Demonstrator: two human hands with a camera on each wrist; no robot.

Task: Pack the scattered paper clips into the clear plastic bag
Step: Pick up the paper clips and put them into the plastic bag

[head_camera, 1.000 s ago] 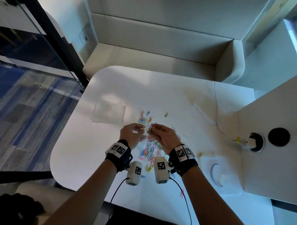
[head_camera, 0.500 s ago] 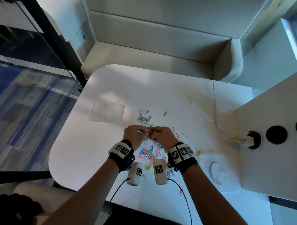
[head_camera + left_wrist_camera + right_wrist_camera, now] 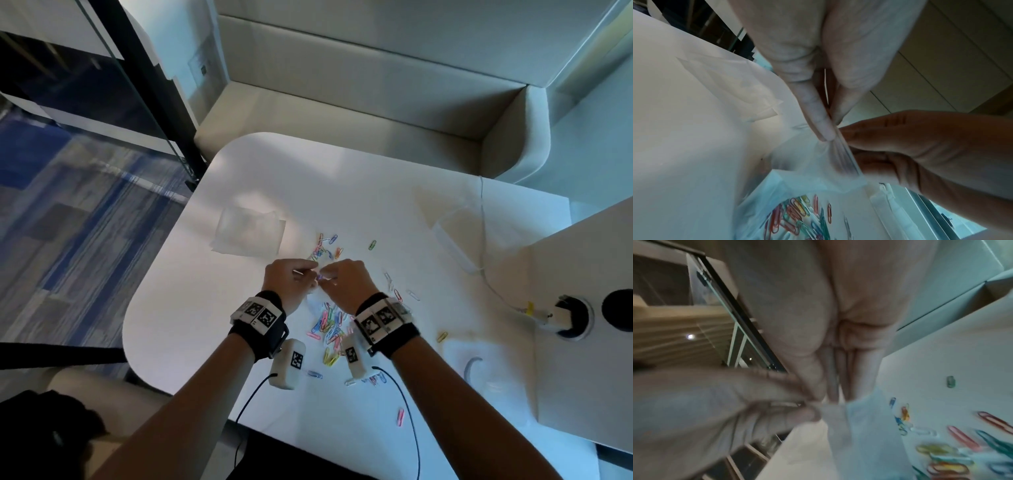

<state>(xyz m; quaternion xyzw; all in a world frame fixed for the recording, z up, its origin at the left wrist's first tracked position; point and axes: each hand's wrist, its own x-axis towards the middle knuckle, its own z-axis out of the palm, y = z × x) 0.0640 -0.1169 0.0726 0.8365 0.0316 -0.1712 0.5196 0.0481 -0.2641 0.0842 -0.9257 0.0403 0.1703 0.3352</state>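
White table (image 3: 342, 192), cream bench (image 3: 342, 113), blue carpet (image 3: 68, 212)

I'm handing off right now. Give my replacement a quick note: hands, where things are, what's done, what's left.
Left hand: pinching the top edge of the clear plastic bag.
Right hand: pinching the same edge from the other side; both are held above the white table.
Paper clips: loose pile on the table under and between the wrists, with strays further out, one pink near the front edge.
Spare flat bags lie beyond the left hand.
Done: bag picked up; whether its mouth is open is unclear.
Left: open it, gather all clips in.
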